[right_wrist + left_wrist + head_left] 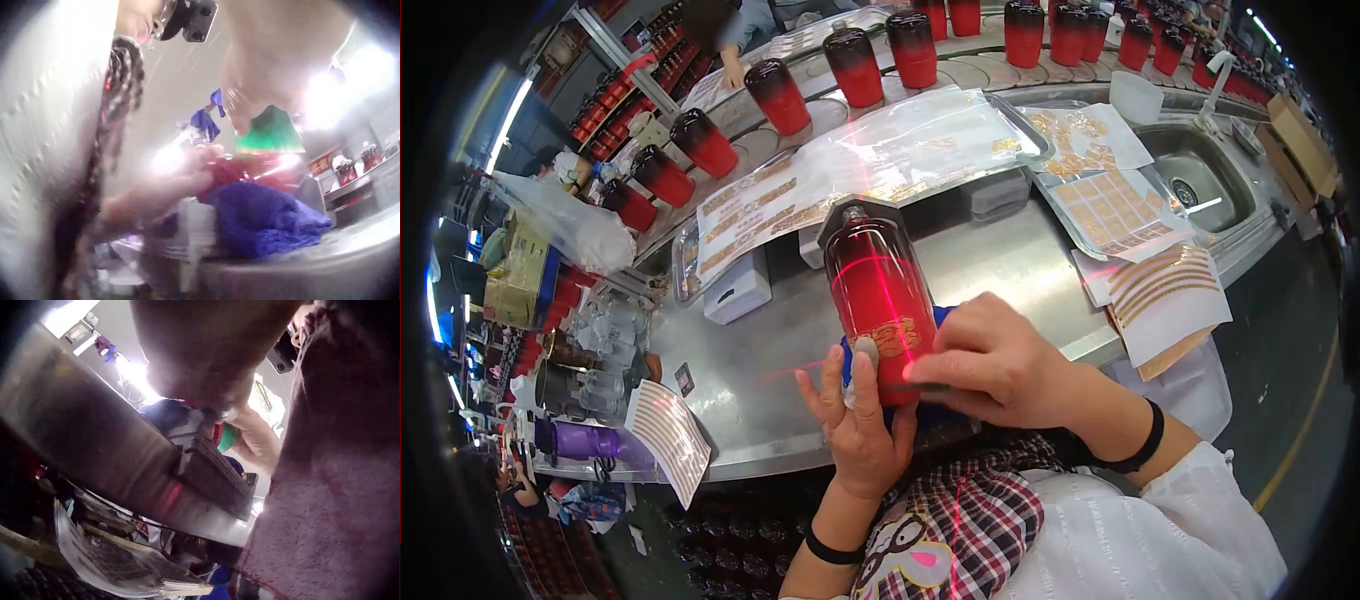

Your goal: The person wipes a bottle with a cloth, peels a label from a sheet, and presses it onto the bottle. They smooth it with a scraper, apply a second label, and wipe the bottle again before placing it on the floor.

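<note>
A red glass bottle [870, 275] with a dark neck lies tilted on a blue cloth [262, 222], its base toward the person. A gold decal [890, 338] sits on its lower face. My left hand [862, 435] rests against the base end, fingers extended along the side; one fingertip has a pale cover. Between thumb and fingers my right hand [1005, 365] pinches a flat green scraper [272, 132], close over the glass beside the decal. In the left wrist view the scraper [229, 437] shows only partly, behind the hand.
Decal sheets on a tray [1040, 150] lie behind the bottle. More sheets [1170, 300] stand at the right near a sink [1250, 200]. A striped sheet [670, 435] lies at the left edge. Several red bottles [775, 95] line the conveyor beyond.
</note>
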### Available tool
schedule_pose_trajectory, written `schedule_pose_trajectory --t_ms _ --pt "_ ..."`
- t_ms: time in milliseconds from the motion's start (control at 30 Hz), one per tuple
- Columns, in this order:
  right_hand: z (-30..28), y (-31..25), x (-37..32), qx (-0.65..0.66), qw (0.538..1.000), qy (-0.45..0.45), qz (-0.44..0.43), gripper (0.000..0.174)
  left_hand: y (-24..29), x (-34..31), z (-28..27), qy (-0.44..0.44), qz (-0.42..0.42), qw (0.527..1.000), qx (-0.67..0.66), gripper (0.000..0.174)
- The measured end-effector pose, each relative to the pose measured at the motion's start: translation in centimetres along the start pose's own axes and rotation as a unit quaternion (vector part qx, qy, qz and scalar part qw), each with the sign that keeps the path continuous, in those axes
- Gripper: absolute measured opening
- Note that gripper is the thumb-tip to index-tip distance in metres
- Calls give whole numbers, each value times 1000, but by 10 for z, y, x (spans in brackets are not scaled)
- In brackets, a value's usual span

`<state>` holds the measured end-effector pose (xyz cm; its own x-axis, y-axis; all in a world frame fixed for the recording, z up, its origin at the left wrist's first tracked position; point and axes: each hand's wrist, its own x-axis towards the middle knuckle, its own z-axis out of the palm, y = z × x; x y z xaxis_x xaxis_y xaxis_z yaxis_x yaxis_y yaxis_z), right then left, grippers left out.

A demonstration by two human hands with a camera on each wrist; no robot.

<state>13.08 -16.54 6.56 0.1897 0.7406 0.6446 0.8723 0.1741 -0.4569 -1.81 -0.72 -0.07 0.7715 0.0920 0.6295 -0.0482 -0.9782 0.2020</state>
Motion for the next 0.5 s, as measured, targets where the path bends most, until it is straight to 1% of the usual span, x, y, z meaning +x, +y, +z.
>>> schedule_pose_trajectory --t_ms 33,67,133,167,233,267,300,333,367,400,433,467,500 --pt "1 3 0 79 996 -33 27 25 0 -1 1 0 -3 1000 -3 72" --pt "7 11 0 58 995 26 81 25 0 -3 1 -1 -6 1000 -7 73" --pt "15 36 3 11 972 145 185 25 1 -4 3 6 -30 999 -32 75" --pt "5 42 5 -160 973 135 101 24 0 -3 5 12 -40 998 -45 76" --pt "2 18 12 0 997 59 53 24 -5 -5 7 16 -59 997 -52 79" --pt "1 9 13 81 996 18 31 24 -7 -7 8 15 -71 996 -57 80" --pt "1 14 9 152 985 -46 69 24 -8 -6 8 8 -72 996 -51 82" --pt "6 26 10 82 992 22 97 26 -9 -5 5 0 -73 996 -44 83" --pt "11 44 13 10 988 92 123 27 -10 -4 3 -7 -72 997 -36 85" --pt "11 49 22 -63 974 162 147 29 -10 -3 -2 -16 -61 998 -12 87" --pt "-3 45 21 -237 963 101 76 29 -11 1 -6 -24 -49 998 11 88" --pt "-4 35 24 -133 986 69 66 26 -12 3 -9 -31 -38 998 35 90" --pt "-1 21 21 -28 997 34 59 24 -13 4 -10 -34 -33 998 39 91"
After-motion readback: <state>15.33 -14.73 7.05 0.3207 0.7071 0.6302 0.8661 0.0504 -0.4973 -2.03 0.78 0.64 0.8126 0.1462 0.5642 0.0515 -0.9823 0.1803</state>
